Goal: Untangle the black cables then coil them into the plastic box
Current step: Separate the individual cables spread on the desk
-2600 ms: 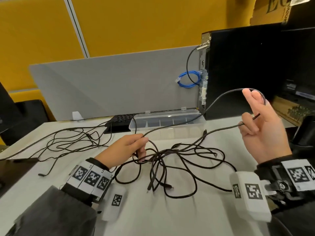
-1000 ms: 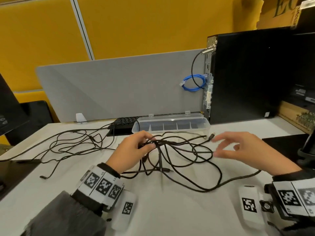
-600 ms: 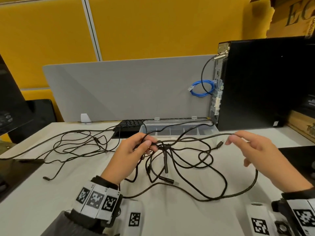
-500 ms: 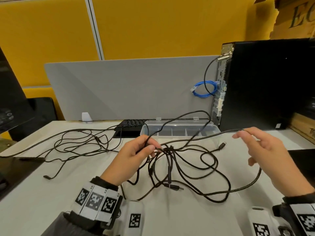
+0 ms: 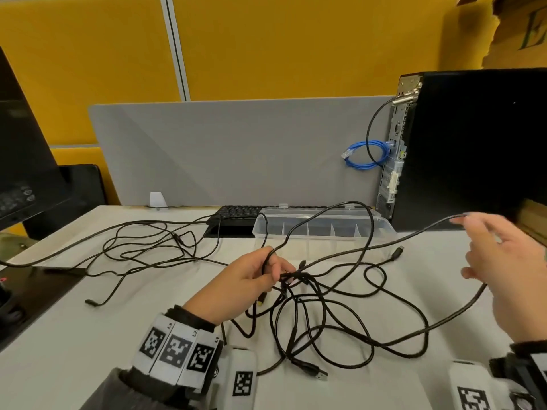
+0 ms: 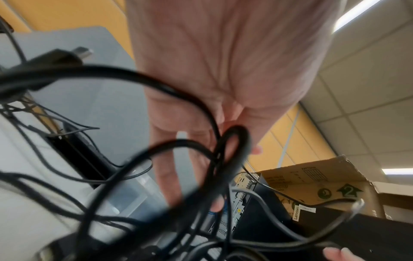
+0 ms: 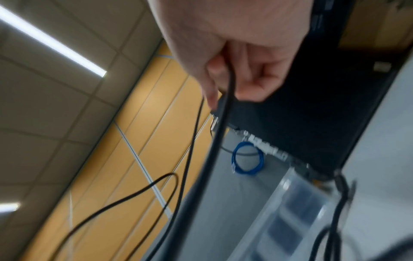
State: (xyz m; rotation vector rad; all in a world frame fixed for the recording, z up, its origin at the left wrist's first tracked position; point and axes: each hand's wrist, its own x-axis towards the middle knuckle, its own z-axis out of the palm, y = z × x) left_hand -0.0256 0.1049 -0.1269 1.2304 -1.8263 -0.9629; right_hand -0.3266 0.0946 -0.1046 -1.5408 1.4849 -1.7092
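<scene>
Left hand point(image 5: 248, 276): fingers curled round the knot of the black cables point(image 5: 313, 309), held just above the bench point(image 5: 74, 344). Loops hang from the grip and spread over the bench in front of the person; one USB plug point(image 5: 316, 374) lies at the near edge of the tangle.

Right hand point(image 5: 512, 273): raised at the right, blurred in the head view. The right wrist view shows thumb and fingers point(image 7: 252, 83) pinching a single cable strand, which runs down and left to the knot. How tightly it is gripped cannot be made out.

Plastic box point(image 5: 381, 229): clear, with dividers, lid not discernible; it stands behind the tangle, against the black computer tower point(image 5: 473, 149). One loop arches over the box; whether it touches the rim is unclear.

Hidden or unclear: the left wrist view is mostly palm and out-of-focus cable close to the lens. The number of separate cables in the tangle cannot be counted. The right forearm is cut off by the frame edge.

Surroundings: white bench; a second, thinner cable tangle point(image 5: 142, 247) lies well to the left; black keyboard point(image 5: 233, 216) behind the box; grey partition point(image 5: 225, 152); yellow wall panels point(image 5: 281, 45); coiled blue cable point(image 5: 364, 155) at the tower's rear; dark monitor point(image 5: 20, 161) at left; cardboard box point(image 6: 312, 187) above the tower.
</scene>
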